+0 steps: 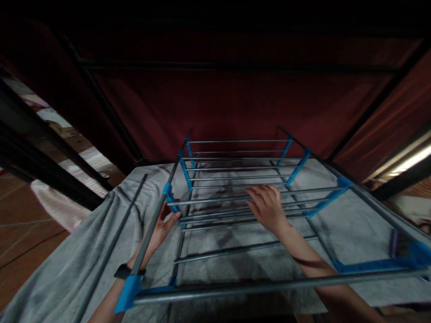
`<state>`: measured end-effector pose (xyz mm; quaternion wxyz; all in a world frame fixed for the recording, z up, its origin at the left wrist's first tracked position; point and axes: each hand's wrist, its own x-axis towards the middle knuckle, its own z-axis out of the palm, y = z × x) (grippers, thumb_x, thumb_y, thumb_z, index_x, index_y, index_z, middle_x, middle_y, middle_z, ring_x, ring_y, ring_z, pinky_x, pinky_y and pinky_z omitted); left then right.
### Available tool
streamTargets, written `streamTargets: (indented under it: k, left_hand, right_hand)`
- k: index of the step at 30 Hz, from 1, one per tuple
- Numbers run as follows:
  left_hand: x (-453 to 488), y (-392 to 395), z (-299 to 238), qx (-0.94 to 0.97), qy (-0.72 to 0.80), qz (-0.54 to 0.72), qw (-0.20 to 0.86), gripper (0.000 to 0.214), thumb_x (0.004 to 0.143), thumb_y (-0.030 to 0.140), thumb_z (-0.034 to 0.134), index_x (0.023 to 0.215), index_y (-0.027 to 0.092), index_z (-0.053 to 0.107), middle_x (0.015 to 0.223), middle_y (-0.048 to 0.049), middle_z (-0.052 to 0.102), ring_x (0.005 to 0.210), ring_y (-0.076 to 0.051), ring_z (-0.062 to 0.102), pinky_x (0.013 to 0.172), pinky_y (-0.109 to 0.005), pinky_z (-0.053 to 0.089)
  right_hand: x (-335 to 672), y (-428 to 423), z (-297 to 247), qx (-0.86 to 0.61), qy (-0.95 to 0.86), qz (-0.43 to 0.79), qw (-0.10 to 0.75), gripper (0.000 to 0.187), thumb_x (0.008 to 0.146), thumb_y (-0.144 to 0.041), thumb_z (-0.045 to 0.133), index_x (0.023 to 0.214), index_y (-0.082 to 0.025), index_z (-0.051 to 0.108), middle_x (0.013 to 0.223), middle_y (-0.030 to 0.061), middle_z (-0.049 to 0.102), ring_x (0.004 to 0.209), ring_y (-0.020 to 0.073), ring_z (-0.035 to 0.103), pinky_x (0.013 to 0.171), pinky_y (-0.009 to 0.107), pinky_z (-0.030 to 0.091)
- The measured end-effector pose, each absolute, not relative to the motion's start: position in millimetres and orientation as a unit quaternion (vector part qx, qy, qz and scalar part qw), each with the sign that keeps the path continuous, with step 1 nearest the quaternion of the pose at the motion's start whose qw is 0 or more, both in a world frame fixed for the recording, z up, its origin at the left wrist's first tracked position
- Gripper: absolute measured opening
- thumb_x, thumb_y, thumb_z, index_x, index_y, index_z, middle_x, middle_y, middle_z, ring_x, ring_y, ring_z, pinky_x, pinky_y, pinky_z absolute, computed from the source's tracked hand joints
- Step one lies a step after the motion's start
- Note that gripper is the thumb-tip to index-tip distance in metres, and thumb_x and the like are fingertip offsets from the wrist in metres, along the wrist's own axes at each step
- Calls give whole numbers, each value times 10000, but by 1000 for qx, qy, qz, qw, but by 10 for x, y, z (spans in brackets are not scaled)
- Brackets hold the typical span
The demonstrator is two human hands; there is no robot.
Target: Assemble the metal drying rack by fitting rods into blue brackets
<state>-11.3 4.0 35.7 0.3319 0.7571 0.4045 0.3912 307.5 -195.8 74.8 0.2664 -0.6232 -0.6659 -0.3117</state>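
Note:
A rack frame of grey metal tubes with blue plastic brackets stands on a grey blanket [215, 264]. My left hand [163, 229], a dark band on its wrist, reaches under the left side tube [151, 224]. Its thumb and fingers are around a blue bracket [171, 197] on that side, the fingers partly hidden behind it. Near the middle of the rack, my right hand [267, 206] has its curled fingers and thumb about a crosswise metal tube [208, 200]. That tube runs from the left bracket to another blue bracket [328, 199] on the right.
A loose metal tube [111, 246] lies on the blanket left of the rack. Behind rises dark red fabric [215, 103] on a dark frame. Dark bars [50, 166] stand at the left, above a tiled floor [23, 224] with a cable and a pale striped cloth [63, 197].

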Motion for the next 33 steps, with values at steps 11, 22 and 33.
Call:
streamTargets:
  k: [11,22,33]
  left_hand:
    - [11,212,335,751,340,441,354,426,848,596,592,1074,235,587,910,-50,710,871,-257,716,922,-455,590]
    - [-55,137,323,751,364,424,352,378,889,564,566,1072,244,652,1034,-84,756,1041,-294,707,1011,-485,546]
    - [26,53,543,750,360,446,330,356,943,533,517,1031,222,666,1027,-88,745,1044,-251,694,1015,-420,539]
  right_hand:
    - [3255,-1835,981,-643,-697,-277,154,223,1031,-219,516,1188,-185,672,939,54,672,869,199,577,811,351,381]
    - [3374,-1808,842,-615,-731,-262,138,279,1027,-180,472,1235,-185,658,963,69,679,869,209,596,799,339,392]
    - [3318,-1777,940,-622,-716,-276,156,263,1041,-208,481,1228,-160,658,908,61,672,844,211,595,785,346,385]
